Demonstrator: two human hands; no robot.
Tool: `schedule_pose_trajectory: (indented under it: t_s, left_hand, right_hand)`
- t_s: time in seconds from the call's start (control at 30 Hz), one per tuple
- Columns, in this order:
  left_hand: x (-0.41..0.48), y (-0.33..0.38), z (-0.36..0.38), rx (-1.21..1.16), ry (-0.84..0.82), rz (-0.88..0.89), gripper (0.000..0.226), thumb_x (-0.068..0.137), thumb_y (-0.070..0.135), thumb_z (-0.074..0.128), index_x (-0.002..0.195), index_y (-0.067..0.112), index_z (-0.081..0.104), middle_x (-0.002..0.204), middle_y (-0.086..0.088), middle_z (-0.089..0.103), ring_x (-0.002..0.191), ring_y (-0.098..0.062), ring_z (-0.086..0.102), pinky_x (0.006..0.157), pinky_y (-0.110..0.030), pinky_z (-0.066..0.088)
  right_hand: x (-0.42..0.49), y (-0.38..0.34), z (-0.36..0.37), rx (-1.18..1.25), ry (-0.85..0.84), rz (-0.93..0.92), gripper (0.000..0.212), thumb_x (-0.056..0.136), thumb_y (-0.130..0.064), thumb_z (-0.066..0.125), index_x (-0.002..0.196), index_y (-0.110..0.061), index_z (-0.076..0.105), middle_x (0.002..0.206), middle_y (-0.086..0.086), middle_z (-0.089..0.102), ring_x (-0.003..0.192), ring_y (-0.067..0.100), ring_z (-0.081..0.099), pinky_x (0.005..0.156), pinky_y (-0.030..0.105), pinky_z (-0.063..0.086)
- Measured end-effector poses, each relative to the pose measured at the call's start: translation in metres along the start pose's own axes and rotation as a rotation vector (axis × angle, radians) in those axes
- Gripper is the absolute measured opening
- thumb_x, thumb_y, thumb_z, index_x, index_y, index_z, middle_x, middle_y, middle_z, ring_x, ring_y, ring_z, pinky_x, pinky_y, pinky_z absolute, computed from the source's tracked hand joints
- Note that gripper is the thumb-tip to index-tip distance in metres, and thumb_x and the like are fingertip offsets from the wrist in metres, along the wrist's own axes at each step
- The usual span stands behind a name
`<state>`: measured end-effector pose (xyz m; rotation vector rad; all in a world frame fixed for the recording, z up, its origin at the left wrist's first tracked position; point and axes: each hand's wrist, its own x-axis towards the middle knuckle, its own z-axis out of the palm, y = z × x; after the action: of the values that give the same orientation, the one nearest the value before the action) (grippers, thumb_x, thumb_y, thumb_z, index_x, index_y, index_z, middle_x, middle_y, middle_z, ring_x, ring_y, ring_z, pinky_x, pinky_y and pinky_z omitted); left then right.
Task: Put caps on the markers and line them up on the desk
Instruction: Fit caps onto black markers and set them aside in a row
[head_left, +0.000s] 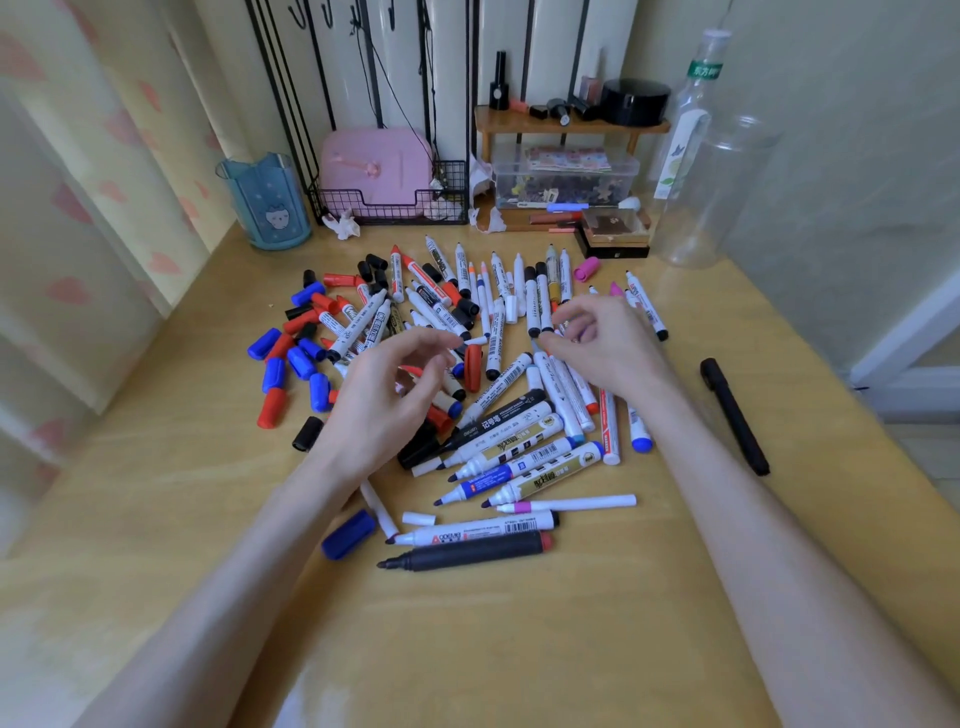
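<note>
Back left corner of the table (467, 649): blue translucent cup (267, 205) with a cat face, upright. Beside it, crumpled paper (341, 224). Black wire basket (389, 213) holding a pink case (376, 166). Behind: black rack (363, 62) with hooks, against the wall. Centre back: wooden shelf (571, 124) carrying a black bottle (499, 83), a round black box (635, 101) and small cosmetics; beneath it, a clear lidded tub (566, 176) with stickers inside. In front: black-and-gold box (615, 234). Right back: clear bottle (691, 119) with green label, a clear jar (711, 208) just beside it. Left edge: patterned curtain (78, 208).
</note>
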<state>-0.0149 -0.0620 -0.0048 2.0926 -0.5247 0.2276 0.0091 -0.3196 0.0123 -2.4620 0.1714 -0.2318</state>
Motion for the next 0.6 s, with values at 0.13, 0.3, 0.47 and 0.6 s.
schedule_pose_trajectory:
  t_s: [0.13,0.3,0.47,0.6]
  left_hand:
    - [0.013,0.003,0.007,-0.006,0.004,0.004,0.023,0.106,0.013,0.056,0.120,0.022,0.071,0.102,0.013,0.075,0.097,-0.008,0.070,0.085,-0.039,0.058]
    - [0.027,0.008,0.015,-0.010,0.024,-0.007,0.022,0.106,0.015,0.056,0.121,0.018,0.072,0.106,0.013,0.075,0.100,-0.007,0.070,0.086,-0.042,0.058]
    - [0.037,0.008,0.018,-0.001,0.037,-0.011,0.021,0.106,0.016,0.057,0.121,0.019,0.072,0.106,0.013,0.075,0.101,-0.006,0.070,0.089,-0.042,0.058]
    - [0.045,0.007,0.021,0.022,0.035,-0.011,0.023,0.105,0.018,0.057,0.122,0.021,0.072,0.106,0.014,0.075,0.102,-0.004,0.069,0.089,-0.039,0.058]
  right_hand:
    - [0.022,-0.003,0.024,-0.157,0.093,-0.062,0.036,0.084,-0.050,0.078,0.107,-0.023,0.075,0.092,-0.003,0.066,0.099,0.023,0.063,0.088,0.038,0.050]
    - [0.043,-0.017,0.043,-0.498,0.152,-0.031,0.048,0.084,-0.057,0.077,0.099,-0.012,0.073,0.117,0.013,0.066,0.118,0.033,0.053,0.084,0.040,0.046]
    - [0.048,-0.029,0.047,-0.594,0.167,0.035,0.047,0.083,-0.053,0.080,0.100,-0.011,0.068,0.123,0.019,0.065,0.127,0.037,0.050,0.085,0.042,0.047]
    - [0.049,-0.037,0.052,-0.647,0.193,0.075,0.037,0.085,-0.036,0.082,0.075,-0.017,0.052,0.087,0.010,0.065,0.106,0.031,0.059,0.059,0.033,0.033]
